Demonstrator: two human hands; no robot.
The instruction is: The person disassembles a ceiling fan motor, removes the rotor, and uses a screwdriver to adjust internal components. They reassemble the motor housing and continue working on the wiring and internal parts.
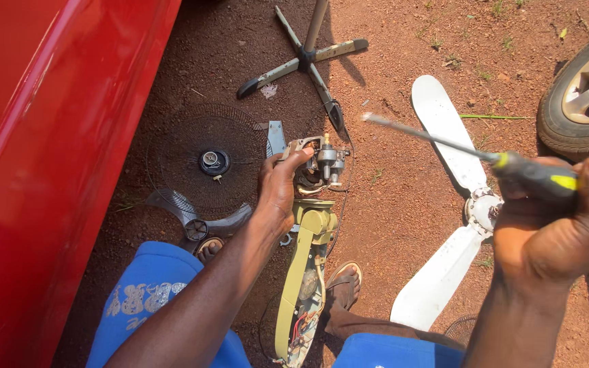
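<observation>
Plainly, the left hand (pixel 279 192) is closed on the exposed fan motor (pixel 320 163), thumb and fingers wrapped over its metal bracket, holding it just above the ground. The right hand (pixel 555 221), at about four o'clock from the left and well apart from it, is clenched in a fist around the black-and-yellow handle of a screwdriver (pixel 475 154); its shaft points toward ten o'clock, the tip in the air short of the motor and touching nothing.

Directly at six o'clock from the motor, touching or nearly touching it, lies the yellowish-green fan neck housing (pixel 303 272), opened up so that wires and a small board show inside. At nine o'clock from the left hand a dark wire grille (pixel 202 160) lies flat on the red dirt ground (pixel 390 204), with a grey fan blade (pixel 195 217) just below it. At twelve o'clock stands the cross-shaped base (pixel 305 58) with its pole. At three o'clock, between the two hands but nearer the right, a white ceiling-fan blade set (pixel 455 218) rests on the ground.

Judging from how things lie, the strip-down is well advanced: grille, blade and base are off and the motor is bared. Whatever fastens the motor to its housing seems yet to be dealt with.

A red car body (pixel 49 170) fills the nine o'clock edge; a tyre (pixel 581 95) sits at two o'clock.
</observation>
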